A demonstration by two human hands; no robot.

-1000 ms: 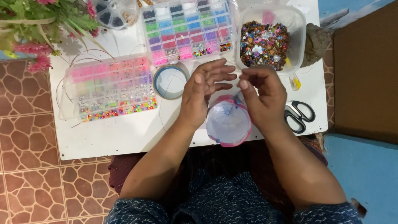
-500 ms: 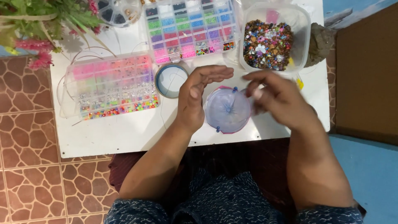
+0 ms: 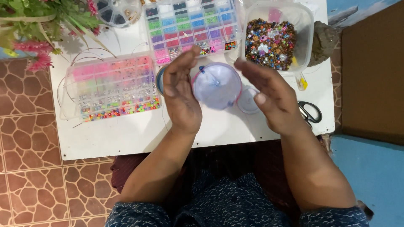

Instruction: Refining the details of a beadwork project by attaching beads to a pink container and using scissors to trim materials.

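Since half a second ago, both of our hands have risen and spread, and the round clear container (image 3: pixel 216 86) now sits between them instead of under the right fingers. Our left hand (image 3: pixel 181 94) stands edge-on with the palm turned inward, its fingertips pointing up toward the bead organiser with many coloured compartments (image 3: pixel 191 27). Our right hand (image 3: pixel 269 98) faces it from the other side, fingers extended and loosely apart. Neither hand is clamped: the left palm appears to touch the container's left rim, while the right fingers lie just beside its right edge, and we cannot tell whether they make contact.

That container is circular, so it has no long axis to speak of; it lies straight across from each palm, a little nearer the left one. A small clear lid (image 3: pixel 248 101) rests on the white table (image 3: pixel 126 134) just under the right fingers. Scissors (image 3: pixel 310 112) lie farther right, and the tub of mixed beads (image 3: pixel 271 38) sits beyond the right hand.
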